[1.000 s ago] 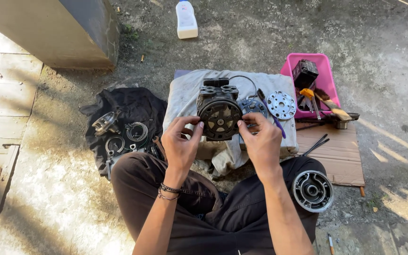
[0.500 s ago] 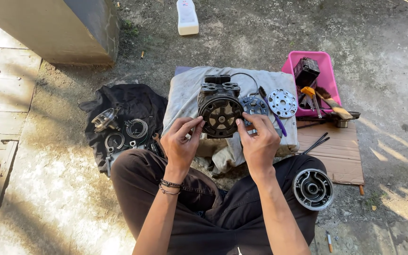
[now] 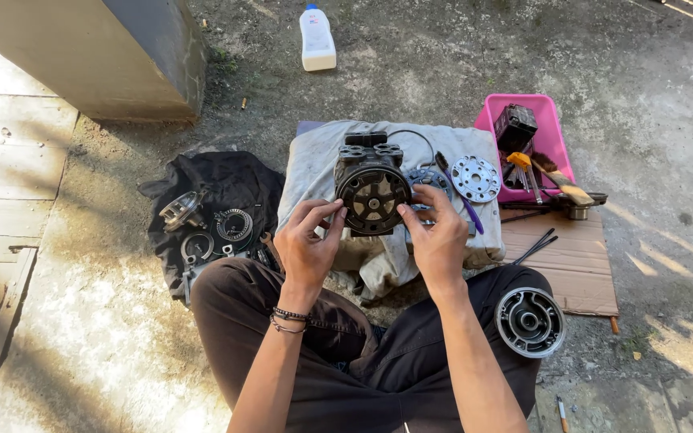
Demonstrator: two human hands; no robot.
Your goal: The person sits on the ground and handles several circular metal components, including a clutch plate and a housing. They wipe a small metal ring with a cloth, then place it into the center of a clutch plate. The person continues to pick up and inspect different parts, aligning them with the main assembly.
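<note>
From the head view, the person sits on the ground. The left hand (image 3: 305,244) and right hand (image 3: 436,239) touch the sides of a round black machine part (image 3: 372,191), fingers loosely curled, gripping nothing. The part stands in the middle of a grey cloth (image 3: 314,172). A pink tray (image 3: 557,143) sits by the cloth's right edge.

Bare forearms, beaded bracelets (image 3: 289,318) on left wrist, dark brown trousers (image 3: 338,353)
</note>
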